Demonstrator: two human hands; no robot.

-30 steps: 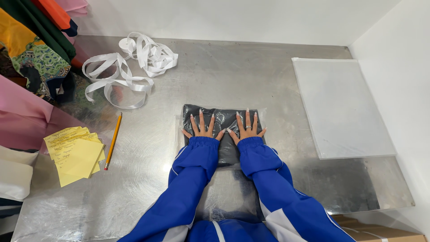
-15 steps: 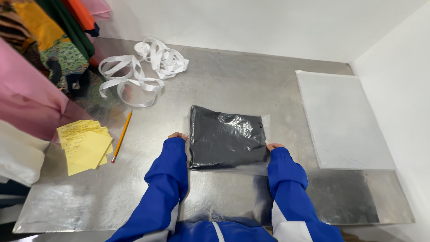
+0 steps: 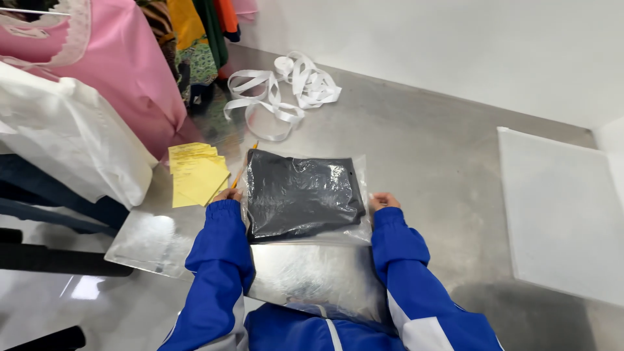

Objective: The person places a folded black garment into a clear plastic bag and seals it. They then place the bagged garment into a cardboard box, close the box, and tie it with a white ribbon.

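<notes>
Now the clear bag w/ dark folded garment (image 3: 302, 195) lies flat on the steel table (image 3: 422, 143), betw. both hands. Left hand (image 3: 228, 194) grips its left edge, right hand (image 3: 383, 201) its right edge, fingers curled. Yellow paper slips (image 3: 195, 172) sit just left. Vs 1 s ago: palms no longer pressed flat on top; hands now at the sides.

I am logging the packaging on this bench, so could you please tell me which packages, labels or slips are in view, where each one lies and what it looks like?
Clear plastic bag: flat, rectangular, holding a folded dark grey garment; mid-table, gripped at its edges by the left hand and right hand.
Yellow paper slips: loose fanned stack, left of the bag.
White ribbon: tangled loops, far side of the table.
White flat sheet: rectangular, at the right.
</notes>
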